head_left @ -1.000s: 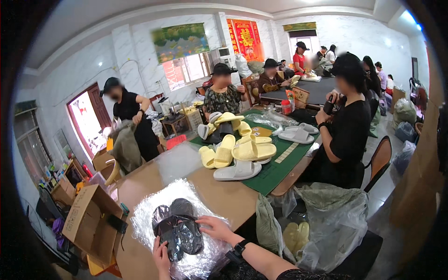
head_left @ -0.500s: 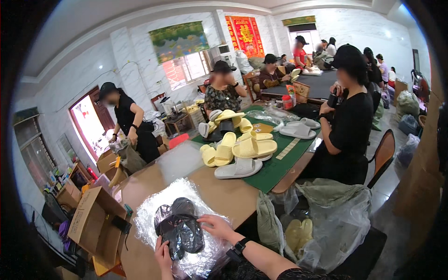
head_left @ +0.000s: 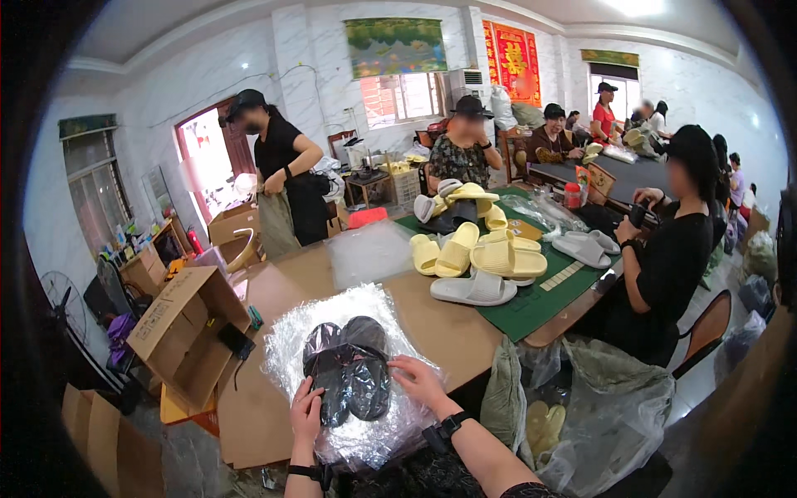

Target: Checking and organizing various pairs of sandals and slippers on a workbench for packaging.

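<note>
Slippers (head_left: 366, 390), black and film-covered, lie flat between my left grip (head_left: 305, 412) and right grip (head_left: 422, 382), over shiny clear plastic (head_left: 286, 349) on the counter (head_left: 440, 349). My right fingers spread loosely by the pair's edge; whether my left pinches film, I cannot tell. I'd press lightly and evenly from both sides, avoiding creases. Right of my right grip stands an open sack (head_left: 503, 390); beyond, yellow slippers (head_left: 508, 261).

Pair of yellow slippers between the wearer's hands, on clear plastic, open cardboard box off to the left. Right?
Colour's wrong: the slippers between the left hand and right hand are black, per the head view. The rest holds: clear plastic underneath, open cardboard box off to the left.
</note>
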`<control>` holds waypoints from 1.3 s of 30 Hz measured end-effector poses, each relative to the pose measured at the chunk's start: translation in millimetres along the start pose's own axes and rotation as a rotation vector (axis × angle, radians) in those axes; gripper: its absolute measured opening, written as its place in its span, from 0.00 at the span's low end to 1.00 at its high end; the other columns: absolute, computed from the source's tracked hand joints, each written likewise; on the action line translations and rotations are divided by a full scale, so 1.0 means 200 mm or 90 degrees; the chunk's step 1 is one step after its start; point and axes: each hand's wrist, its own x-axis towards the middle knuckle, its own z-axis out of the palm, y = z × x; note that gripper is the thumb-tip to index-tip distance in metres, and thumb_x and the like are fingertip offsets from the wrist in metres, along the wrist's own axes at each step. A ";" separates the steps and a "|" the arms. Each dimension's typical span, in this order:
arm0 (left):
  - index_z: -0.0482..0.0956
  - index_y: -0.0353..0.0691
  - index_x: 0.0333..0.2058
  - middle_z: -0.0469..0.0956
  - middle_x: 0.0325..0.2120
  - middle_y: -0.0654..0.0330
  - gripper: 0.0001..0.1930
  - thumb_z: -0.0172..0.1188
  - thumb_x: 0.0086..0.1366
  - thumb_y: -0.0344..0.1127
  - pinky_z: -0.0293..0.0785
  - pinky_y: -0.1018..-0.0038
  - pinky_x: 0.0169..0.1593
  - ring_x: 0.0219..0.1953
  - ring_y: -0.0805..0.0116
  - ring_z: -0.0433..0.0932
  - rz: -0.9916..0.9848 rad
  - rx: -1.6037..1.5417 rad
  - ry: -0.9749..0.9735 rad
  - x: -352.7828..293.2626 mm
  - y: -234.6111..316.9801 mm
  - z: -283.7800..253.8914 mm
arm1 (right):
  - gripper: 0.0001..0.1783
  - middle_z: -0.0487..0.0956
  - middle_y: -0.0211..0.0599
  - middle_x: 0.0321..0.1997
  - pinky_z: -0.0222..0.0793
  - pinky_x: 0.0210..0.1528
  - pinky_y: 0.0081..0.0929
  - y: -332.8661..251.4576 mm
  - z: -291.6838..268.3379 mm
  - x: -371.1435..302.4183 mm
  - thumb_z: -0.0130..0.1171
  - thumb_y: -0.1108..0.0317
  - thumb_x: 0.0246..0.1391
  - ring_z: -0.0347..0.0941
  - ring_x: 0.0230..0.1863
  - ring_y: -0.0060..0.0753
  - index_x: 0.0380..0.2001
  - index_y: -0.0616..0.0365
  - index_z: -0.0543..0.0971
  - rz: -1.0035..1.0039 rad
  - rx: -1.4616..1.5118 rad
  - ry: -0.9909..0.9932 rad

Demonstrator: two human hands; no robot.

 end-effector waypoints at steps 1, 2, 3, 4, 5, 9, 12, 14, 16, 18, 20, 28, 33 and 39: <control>0.85 0.39 0.44 0.73 0.60 0.52 0.12 0.56 0.65 0.28 0.60 0.63 0.68 0.66 0.51 0.66 0.013 -0.003 0.010 0.00 -0.02 0.01 | 0.17 0.78 0.44 0.57 0.69 0.60 0.38 0.03 0.01 0.01 0.62 0.64 0.58 0.72 0.60 0.46 0.51 0.49 0.81 -0.024 -0.003 0.004; 0.85 0.39 0.44 0.73 0.60 0.52 0.12 0.56 0.65 0.28 0.60 0.63 0.68 0.66 0.51 0.66 0.008 -0.007 0.014 0.00 -0.02 0.01 | 0.17 0.78 0.44 0.57 0.69 0.60 0.38 0.04 0.01 0.01 0.62 0.64 0.58 0.72 0.60 0.46 0.51 0.49 0.81 -0.024 -0.007 -0.003; 0.85 0.39 0.44 0.73 0.60 0.52 0.12 0.56 0.64 0.28 0.60 0.63 0.68 0.66 0.51 0.66 0.007 -0.008 0.011 0.00 -0.01 0.01 | 0.17 0.78 0.44 0.57 0.69 0.60 0.37 0.05 0.01 0.01 0.62 0.64 0.58 0.72 0.60 0.47 0.51 0.49 0.81 -0.021 -0.007 -0.003; 0.85 0.39 0.44 0.73 0.60 0.51 0.12 0.56 0.64 0.28 0.60 0.63 0.68 0.66 0.51 0.66 0.008 -0.007 0.008 0.01 0.00 0.02 | 0.17 0.78 0.44 0.57 0.69 0.60 0.37 0.05 0.00 0.01 0.62 0.64 0.58 0.73 0.60 0.47 0.51 0.49 0.81 -0.019 -0.007 -0.002; 0.85 0.38 0.43 0.74 0.60 0.51 0.12 0.57 0.63 0.27 0.60 0.63 0.67 0.66 0.51 0.66 0.009 -0.003 0.016 0.01 0.00 0.01 | 0.17 0.78 0.44 0.57 0.69 0.60 0.37 0.04 0.01 0.01 0.62 0.64 0.58 0.73 0.60 0.47 0.51 0.49 0.81 -0.021 -0.010 -0.007; 0.85 0.38 0.42 0.75 0.59 0.51 0.11 0.58 0.63 0.27 0.61 0.63 0.67 0.66 0.51 0.67 0.005 -0.017 0.026 0.00 -0.02 0.01 | 0.18 0.78 0.45 0.57 0.68 0.61 0.37 0.02 0.01 0.01 0.62 0.63 0.57 0.72 0.60 0.47 0.51 0.48 0.81 0.021 0.006 -0.013; 0.85 0.38 0.42 0.75 0.59 0.51 0.11 0.58 0.62 0.27 0.61 0.63 0.67 0.65 0.51 0.67 0.009 -0.020 0.031 0.01 -0.02 0.02 | 0.18 0.77 0.46 0.58 0.68 0.61 0.36 0.05 0.01 0.01 0.62 0.63 0.57 0.72 0.60 0.47 0.51 0.47 0.81 0.007 -0.001 -0.008; 0.85 0.38 0.42 0.75 0.59 0.50 0.11 0.58 0.62 0.27 0.61 0.62 0.67 0.65 0.50 0.68 -0.006 -0.019 0.030 0.01 -0.01 0.02 | 0.18 0.77 0.46 0.58 0.68 0.61 0.36 0.05 0.01 0.00 0.62 0.63 0.57 0.72 0.61 0.47 0.51 0.47 0.81 0.003 -0.002 -0.002; 0.85 0.38 0.42 0.75 0.59 0.50 0.11 0.58 0.62 0.27 0.61 0.62 0.67 0.65 0.49 0.68 -0.004 -0.015 0.029 0.00 -0.01 0.01 | 0.18 0.77 0.46 0.59 0.68 0.61 0.36 0.05 0.01 0.00 0.62 0.63 0.57 0.72 0.61 0.46 0.51 0.47 0.81 0.012 0.012 -0.011; 0.85 0.38 0.42 0.75 0.58 0.50 0.11 0.58 0.62 0.27 0.62 0.62 0.67 0.65 0.49 0.68 -0.002 -0.010 0.029 0.00 -0.02 0.01 | 0.18 0.77 0.46 0.59 0.68 0.61 0.36 0.04 0.01 0.00 0.62 0.63 0.57 0.72 0.61 0.46 0.51 0.47 0.81 0.012 0.015 -0.012; 0.85 0.38 0.42 0.75 0.59 0.50 0.11 0.58 0.62 0.27 0.61 0.61 0.67 0.65 0.48 0.68 0.021 -0.004 0.027 0.01 -0.03 0.01 | 0.18 0.77 0.45 0.59 0.68 0.61 0.36 0.05 0.01 0.00 0.62 0.63 0.57 0.72 0.61 0.46 0.51 0.47 0.81 0.013 0.017 -0.013; 0.85 0.38 0.43 0.74 0.59 0.50 0.12 0.57 0.63 0.27 0.60 0.61 0.68 0.66 0.50 0.67 0.007 -0.012 0.024 0.01 0.00 0.01 | 0.18 0.77 0.44 0.59 0.70 0.59 0.35 0.06 0.01 0.00 0.62 0.64 0.57 0.73 0.61 0.45 0.51 0.46 0.81 0.011 0.012 -0.012; 0.85 0.37 0.44 0.74 0.60 0.50 0.12 0.56 0.64 0.27 0.59 0.61 0.68 0.67 0.51 0.65 0.008 -0.009 0.016 0.01 0.00 0.00 | 0.18 0.77 0.44 0.59 0.70 0.58 0.34 0.07 0.01 0.01 0.62 0.64 0.57 0.73 0.60 0.45 0.52 0.45 0.81 0.016 0.003 -0.016; 0.85 0.37 0.43 0.73 0.60 0.50 0.12 0.56 0.64 0.27 0.59 0.61 0.68 0.67 0.51 0.65 0.002 -0.017 0.014 0.00 -0.02 0.01 | 0.18 0.77 0.44 0.59 0.70 0.58 0.34 0.06 0.01 0.01 0.62 0.64 0.57 0.73 0.61 0.45 0.52 0.46 0.81 0.016 -0.007 -0.021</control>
